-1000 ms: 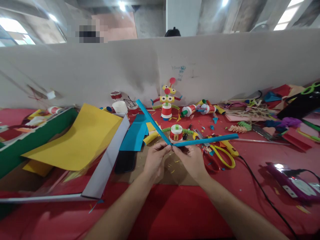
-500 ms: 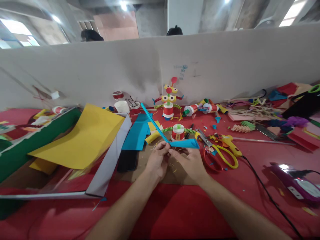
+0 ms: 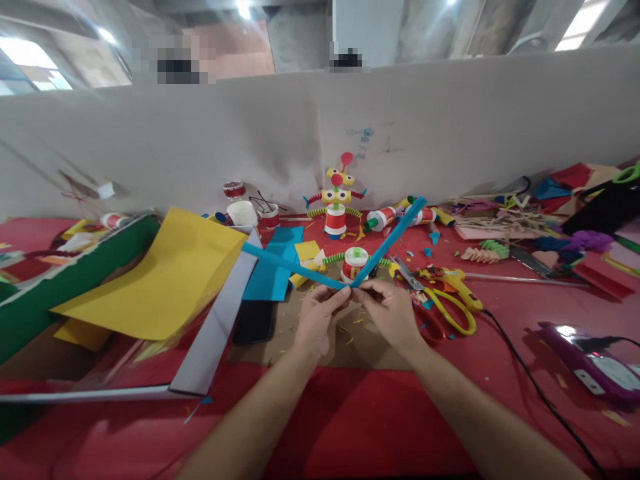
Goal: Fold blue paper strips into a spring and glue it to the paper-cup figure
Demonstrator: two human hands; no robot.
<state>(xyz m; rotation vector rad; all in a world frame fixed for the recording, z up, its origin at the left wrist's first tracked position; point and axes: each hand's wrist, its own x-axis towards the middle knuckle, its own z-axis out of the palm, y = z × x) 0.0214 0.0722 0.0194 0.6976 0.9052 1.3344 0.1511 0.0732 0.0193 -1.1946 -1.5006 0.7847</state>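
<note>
Both my hands pinch a pair of long blue paper strips where they cross, just above a brown cardboard mat (image 3: 380,357). My left hand (image 3: 317,320) is closed on the joint; one blue strip (image 3: 285,265) runs from it up and left. My right hand (image 3: 387,313) is closed on the same joint; the other blue strip (image 3: 393,241) rises up and right. Right behind the joint stands a small red-and-white paper cup figure (image 3: 353,263) with green coiled arms.
Red-and-yellow scissors (image 3: 443,303) lie right of my hands. A taller cup robot (image 3: 336,200) stands by the white partition (image 3: 450,133). Yellow paper (image 3: 160,280), blue paper (image 3: 273,270) and a dark phone (image 3: 253,320) lie left; a purple glue gun (image 3: 593,363) with black cord at right.
The strips have been turned over at the joint: the left one has dropped toward the left, and the right one, earlier lying flat to the right, now points up and right.
</note>
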